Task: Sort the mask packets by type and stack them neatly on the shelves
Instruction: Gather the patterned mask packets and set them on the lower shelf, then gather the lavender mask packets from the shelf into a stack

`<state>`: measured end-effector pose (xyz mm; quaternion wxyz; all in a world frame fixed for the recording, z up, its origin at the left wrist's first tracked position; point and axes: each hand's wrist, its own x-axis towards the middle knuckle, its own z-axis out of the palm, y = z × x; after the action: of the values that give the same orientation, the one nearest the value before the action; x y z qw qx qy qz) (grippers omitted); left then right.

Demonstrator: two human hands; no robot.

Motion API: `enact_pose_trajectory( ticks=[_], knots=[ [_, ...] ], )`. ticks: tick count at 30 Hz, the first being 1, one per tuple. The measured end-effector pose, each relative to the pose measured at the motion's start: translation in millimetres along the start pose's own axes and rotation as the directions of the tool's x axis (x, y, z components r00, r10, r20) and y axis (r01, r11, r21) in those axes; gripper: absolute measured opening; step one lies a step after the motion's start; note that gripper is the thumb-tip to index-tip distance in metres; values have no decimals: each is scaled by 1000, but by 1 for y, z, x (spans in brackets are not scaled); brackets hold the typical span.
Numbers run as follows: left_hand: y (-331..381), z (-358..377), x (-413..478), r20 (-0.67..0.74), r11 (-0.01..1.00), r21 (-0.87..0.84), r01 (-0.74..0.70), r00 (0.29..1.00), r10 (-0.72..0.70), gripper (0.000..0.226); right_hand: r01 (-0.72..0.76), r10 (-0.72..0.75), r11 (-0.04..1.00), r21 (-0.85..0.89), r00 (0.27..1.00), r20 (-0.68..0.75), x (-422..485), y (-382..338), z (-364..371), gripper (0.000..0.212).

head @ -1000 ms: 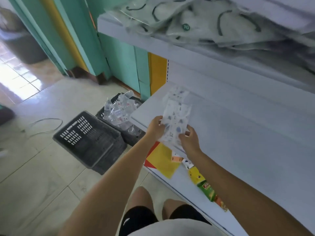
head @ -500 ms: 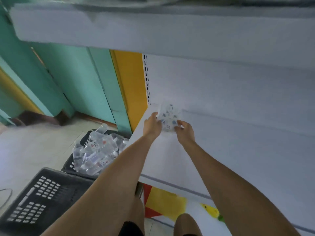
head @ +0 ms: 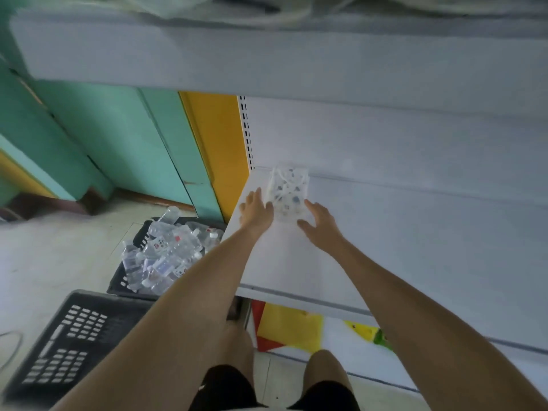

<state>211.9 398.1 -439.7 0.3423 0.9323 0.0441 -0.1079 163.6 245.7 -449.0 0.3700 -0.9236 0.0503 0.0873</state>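
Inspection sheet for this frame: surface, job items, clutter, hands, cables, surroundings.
Surface: white shelf, one packet on it.
Job's things: mask packet lies flat in the shelf's back left corner.
Clutter: black crate of clear bottles on the floor; second black crate nearer the camera; yellow and red packs on the lower shelf.
Hands: left hand and right hand open, fingers straight, flanking the packet's side edges; neither grips it.
Cables: thin loop on the floor at the left edge.
Surroundings: teal wall, yellow panel, upper shelf with blurred goods.
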Motion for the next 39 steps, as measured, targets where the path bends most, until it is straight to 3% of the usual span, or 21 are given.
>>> enact_pose_trajectory(
  ticks=[6, 9, 12, 16, 19, 22, 26, 29, 31, 36, 39],
  knots=[
    [9, -43, -90, -44, 986, 114, -122, 991, 128, 50, 304, -215, 892, -334, 936, 278, -76, -16, -48, 54],
    [19, -67, -133, -66, 982, 164, -95, 992, 106, 46, 457, -321, 832, -314, 859, 399, -117, -50, -84, 50],
    [30, -92, -165, -114, 978, 193, -86, 988, 109, 40, 644, -500, 724, -246, 737, 455, -160, -92, -114, 44],
    [47, -125, -195, -201, 981, 181, -67, 974, 104, 39, 844, -761, 524, -114, 524, 383, -216, -138, -138, 40],
    [63, -149, -214, -202, 977, 167, -132, 965, 165, 31, 914, -892, 377, -151, 402, 207, -241, -171, -161, 37],
    [86, -179, -240, -343, 979, 152, -132, 922, 178, 24, 936, -948, 301, -182, 315, 53, -262, -201, -191, 37],
    [111, -221, -281, -605, 978, 76, -194, 771, 200, 25, 906, -940, 332, -264, 342, -8, -280, -226, -228, 38],
    [135, -251, -303, -711, 930, 63, -361, 637, 296, 25, 846, -895, 441, -301, 437, -83, -288, -237, -253, 39],
    [159, -265, -310, -719, 889, 98, -447, 586, 374, 24, 787, -852, 521, -332, 504, -141, -289, -241, -270, 37],
    [220, -282, -284, -530, 830, 198, -522, 655, 539, 29, 598, -699, 707, -376, 672, -244, -265, -233, -319, 31],
    [238, -279, -256, -430, 820, 284, -497, 698, 572, 33, 449, -575, 802, -395, 759, -306, -243, -214, -345, 29]
  ],
)
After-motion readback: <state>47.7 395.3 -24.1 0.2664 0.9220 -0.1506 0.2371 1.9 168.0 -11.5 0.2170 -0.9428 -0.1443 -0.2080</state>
